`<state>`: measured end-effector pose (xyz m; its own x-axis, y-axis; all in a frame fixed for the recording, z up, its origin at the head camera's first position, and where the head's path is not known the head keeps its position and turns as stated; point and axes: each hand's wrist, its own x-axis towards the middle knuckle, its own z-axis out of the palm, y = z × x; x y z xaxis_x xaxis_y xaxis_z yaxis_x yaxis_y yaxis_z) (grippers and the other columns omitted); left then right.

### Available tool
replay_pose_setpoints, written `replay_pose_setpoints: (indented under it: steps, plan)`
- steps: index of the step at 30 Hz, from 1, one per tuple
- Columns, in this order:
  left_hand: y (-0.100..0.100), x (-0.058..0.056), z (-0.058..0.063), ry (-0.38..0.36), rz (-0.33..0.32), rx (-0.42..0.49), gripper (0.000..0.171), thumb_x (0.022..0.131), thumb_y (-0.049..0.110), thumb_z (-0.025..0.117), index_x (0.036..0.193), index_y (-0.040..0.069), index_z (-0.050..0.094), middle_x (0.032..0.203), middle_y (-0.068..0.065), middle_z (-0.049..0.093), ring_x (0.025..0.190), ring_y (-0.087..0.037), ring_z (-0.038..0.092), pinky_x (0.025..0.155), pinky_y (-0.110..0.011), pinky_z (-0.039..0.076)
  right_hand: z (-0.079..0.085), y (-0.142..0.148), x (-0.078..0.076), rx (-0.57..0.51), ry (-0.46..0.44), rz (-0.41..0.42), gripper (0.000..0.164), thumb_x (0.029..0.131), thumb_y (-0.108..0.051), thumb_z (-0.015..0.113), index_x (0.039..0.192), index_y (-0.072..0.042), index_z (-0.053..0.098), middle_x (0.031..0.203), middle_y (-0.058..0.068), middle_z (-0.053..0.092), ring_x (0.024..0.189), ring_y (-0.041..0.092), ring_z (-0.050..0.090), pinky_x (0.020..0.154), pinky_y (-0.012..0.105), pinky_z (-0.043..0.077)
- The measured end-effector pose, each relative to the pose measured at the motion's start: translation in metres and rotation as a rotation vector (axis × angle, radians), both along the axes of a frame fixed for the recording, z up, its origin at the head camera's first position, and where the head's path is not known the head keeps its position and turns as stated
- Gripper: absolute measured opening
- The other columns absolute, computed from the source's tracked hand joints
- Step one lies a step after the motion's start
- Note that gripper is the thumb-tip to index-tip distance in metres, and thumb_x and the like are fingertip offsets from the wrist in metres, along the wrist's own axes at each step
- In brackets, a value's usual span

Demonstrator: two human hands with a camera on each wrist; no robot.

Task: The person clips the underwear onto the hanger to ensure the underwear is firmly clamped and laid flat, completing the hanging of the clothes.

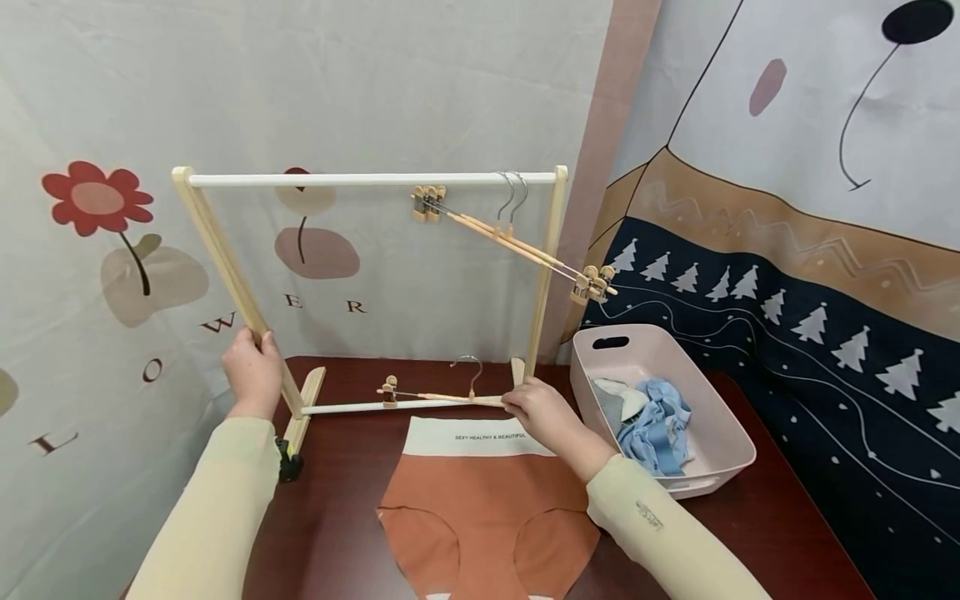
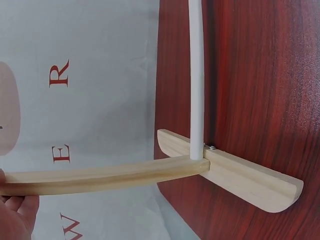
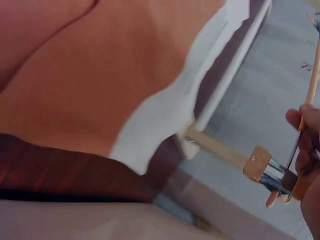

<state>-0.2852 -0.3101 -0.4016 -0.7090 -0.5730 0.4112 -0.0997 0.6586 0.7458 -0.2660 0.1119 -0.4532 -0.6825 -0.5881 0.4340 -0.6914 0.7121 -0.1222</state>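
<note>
My left hand grips the left post of a wooden drying rack with white crossbars. In the left wrist view, that post runs from my fingers down to the rack's foot. With my right hand I pinch a clip hanger near its right end, in front of the lower crossbar. One hanger clip shows beside my right hand in the right wrist view. Rust-brown briefs with a white printed waistband lie spread on the table, below the hanger.
Two more clip hangers hang on the top crossbar, towards its right end. A pale pink basket with crumpled blue and white cloth stands right of the rack on the dark red table. Printed fabric hangs behind.
</note>
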Motion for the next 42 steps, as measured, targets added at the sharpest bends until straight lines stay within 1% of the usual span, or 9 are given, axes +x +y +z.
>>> replay_pose_setpoints:
  steps: [9,14,25,27,29,32,34,37,42]
  plan:
    - [-0.002,0.000,0.001,0.011,-0.011,-0.023,0.031,0.099,0.018,0.046,0.104,-0.010,0.057,0.094,-0.031,0.060,0.082,-0.042,0.058,0.069,-0.047,0.046,-0.027,0.015,-0.014,0.062,-0.091,0.014,0.009,0.085,-0.011,0.069,0.093,-0.009,0.074,0.090,0.001,0.073,0.084,0.017,0.062,0.078,0.031,0.051]
    - [-0.001,0.001,0.001,0.009,-0.011,-0.016,0.030,0.099,0.018,0.046,0.103,-0.010,0.057,0.094,-0.031,0.061,0.082,-0.043,0.058,0.070,-0.047,0.046,-0.035,0.020,-0.016,0.069,-0.082,0.019,0.008,0.084,-0.012,0.070,0.091,-0.010,0.074,0.091,0.001,0.073,0.085,0.017,0.063,0.084,0.033,0.049]
    - [0.006,0.004,0.001,0.002,-0.020,0.112,0.035,0.100,0.022,0.041,0.117,-0.004,0.056,0.107,-0.027,0.061,0.092,-0.038,0.059,0.074,-0.043,0.047,-0.043,0.019,-0.018,0.077,-0.138,-0.009,0.009,0.084,-0.012,0.070,0.092,-0.010,0.074,0.092,0.001,0.073,0.089,0.017,0.064,0.082,0.032,0.050]
    - [0.010,0.005,-0.002,0.066,-0.011,0.167,0.035,0.099,0.020,0.042,0.127,0.001,0.052,0.119,-0.023,0.056,0.103,-0.034,0.056,0.082,-0.042,0.046,-0.044,0.019,-0.019,0.072,-0.147,-0.004,0.010,0.084,-0.011,0.070,0.092,-0.008,0.074,0.092,0.002,0.073,0.090,0.018,0.064,0.083,0.033,0.051]
    - [0.015,0.006,-0.007,0.190,0.019,0.209,0.036,0.097,0.014,0.045,0.131,0.004,0.048,0.126,-0.018,0.048,0.111,-0.027,0.050,0.089,-0.038,0.043,-0.045,0.019,-0.019,0.068,-0.152,-0.004,0.010,0.084,-0.010,0.070,0.092,-0.008,0.075,0.093,0.002,0.073,0.090,0.018,0.063,0.083,0.033,0.051]
    - [0.027,0.007,-0.016,0.406,0.057,0.216,0.038,0.089,0.001,0.051,0.126,0.003,0.046,0.118,-0.003,0.039,0.110,-0.018,0.041,0.094,-0.033,0.036,-0.047,0.020,-0.020,0.073,-0.158,-0.015,0.009,0.083,-0.010,0.071,0.092,-0.009,0.075,0.092,0.002,0.073,0.088,0.018,0.062,0.080,0.032,0.051]
    - [0.038,0.009,-0.023,0.470,0.044,0.206,0.034,0.084,-0.005,0.051,0.117,0.000,0.048,0.111,0.003,0.035,0.102,-0.016,0.040,0.090,-0.030,0.035,-0.048,0.021,-0.021,0.083,-0.168,-0.028,0.010,0.083,-0.010,0.071,0.092,-0.010,0.075,0.091,0.001,0.072,0.086,0.017,0.062,0.079,0.032,0.051]
    - [0.057,0.017,-0.037,0.383,-0.035,0.180,0.029,0.081,-0.006,0.052,0.109,-0.003,0.050,0.108,-0.001,0.036,0.090,-0.014,0.043,0.081,-0.026,0.038,-0.050,0.022,-0.024,0.094,-0.187,-0.044,0.010,0.083,-0.009,0.071,0.092,-0.011,0.075,0.091,0.001,0.072,0.086,0.017,0.061,0.079,0.031,0.051]
    - [0.085,0.030,-0.064,-0.002,-0.284,0.083,0.025,0.082,0.000,0.058,0.107,-0.003,0.057,0.103,-0.017,0.048,0.081,-0.019,0.050,0.070,-0.023,0.039,-0.051,0.019,-0.028,0.129,-0.163,-0.075,0.008,0.083,-0.008,0.070,0.088,-0.012,0.075,0.087,-0.001,0.072,0.083,0.017,0.062,0.077,0.031,0.051]
